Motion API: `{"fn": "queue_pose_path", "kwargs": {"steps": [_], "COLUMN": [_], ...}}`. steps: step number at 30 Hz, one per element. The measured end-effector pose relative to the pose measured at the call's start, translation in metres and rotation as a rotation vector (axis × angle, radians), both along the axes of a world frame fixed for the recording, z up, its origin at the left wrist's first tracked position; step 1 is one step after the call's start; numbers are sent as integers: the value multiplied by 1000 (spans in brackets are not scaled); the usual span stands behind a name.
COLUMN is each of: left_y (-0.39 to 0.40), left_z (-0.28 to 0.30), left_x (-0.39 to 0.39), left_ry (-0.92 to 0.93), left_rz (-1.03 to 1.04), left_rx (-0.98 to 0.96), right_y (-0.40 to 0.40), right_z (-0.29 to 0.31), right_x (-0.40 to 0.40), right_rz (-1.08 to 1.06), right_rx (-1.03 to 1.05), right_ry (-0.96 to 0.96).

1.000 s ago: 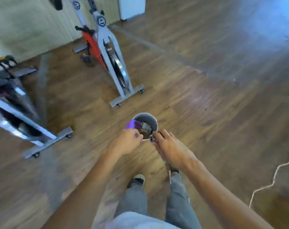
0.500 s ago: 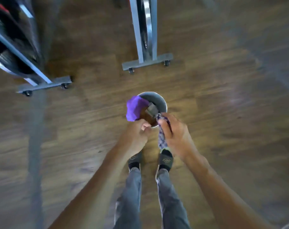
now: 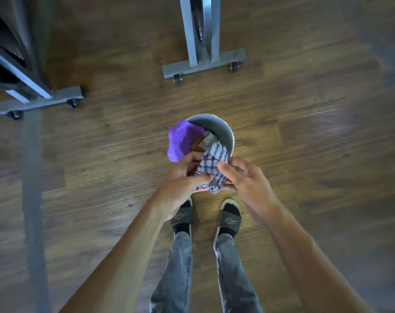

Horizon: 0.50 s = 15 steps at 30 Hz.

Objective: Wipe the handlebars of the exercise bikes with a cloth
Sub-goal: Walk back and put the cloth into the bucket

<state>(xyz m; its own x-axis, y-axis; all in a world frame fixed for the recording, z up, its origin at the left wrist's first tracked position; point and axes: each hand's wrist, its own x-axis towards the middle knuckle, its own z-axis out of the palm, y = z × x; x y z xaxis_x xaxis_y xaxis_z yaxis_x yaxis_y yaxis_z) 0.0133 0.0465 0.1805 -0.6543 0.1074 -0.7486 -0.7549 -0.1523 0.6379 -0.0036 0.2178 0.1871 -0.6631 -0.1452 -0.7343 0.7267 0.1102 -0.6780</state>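
A blue-and-white checked cloth (image 3: 213, 168) is bunched between both my hands above a grey metal bucket (image 3: 223, 129) on the floor. My left hand (image 3: 180, 179) grips its left side and my right hand (image 3: 244, 179) pinches its right side. A purple cloth (image 3: 182, 141) hangs over the bucket's left rim. Only the bases of two exercise bikes show: one straight ahead (image 3: 203, 64) and one at the far left (image 3: 40, 100). No handlebars are in view.
Wooden plank floor (image 3: 316, 132) all around. My feet in dark slides (image 3: 205, 218) stand just behind the bucket. Both bike bases rest on small caster wheels. Inside the bucket lie a brownish and a grey item, unclear what.
The view tilted down toward my feet. The checked cloth has come up out of the bucket, and both hands now hold it; earlier the left hand was at the purple cloth.
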Motion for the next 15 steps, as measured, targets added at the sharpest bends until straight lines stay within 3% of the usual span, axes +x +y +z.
{"fn": "queue_pose_path", "kwargs": {"steps": [4,7,12,15], "left_y": [-7,-12,-15,-13], "left_z": [-10,-18,-36,-37], "left_x": [-3,-4,-3,-4], "left_ry": [68,114,109,86], "left_rz": [-54,-70,36,-8], "left_rx": [-97,-189,-170,-133], "right_y": [1,1,5,8], "right_z": [-11,-16,-25,-27], "right_x": [-1,-3,-1,1], "right_rz": [-35,-104,-184,-247], "right_rx": [87,32,-157,-341], "right_ry": [82,98,145,23]}}
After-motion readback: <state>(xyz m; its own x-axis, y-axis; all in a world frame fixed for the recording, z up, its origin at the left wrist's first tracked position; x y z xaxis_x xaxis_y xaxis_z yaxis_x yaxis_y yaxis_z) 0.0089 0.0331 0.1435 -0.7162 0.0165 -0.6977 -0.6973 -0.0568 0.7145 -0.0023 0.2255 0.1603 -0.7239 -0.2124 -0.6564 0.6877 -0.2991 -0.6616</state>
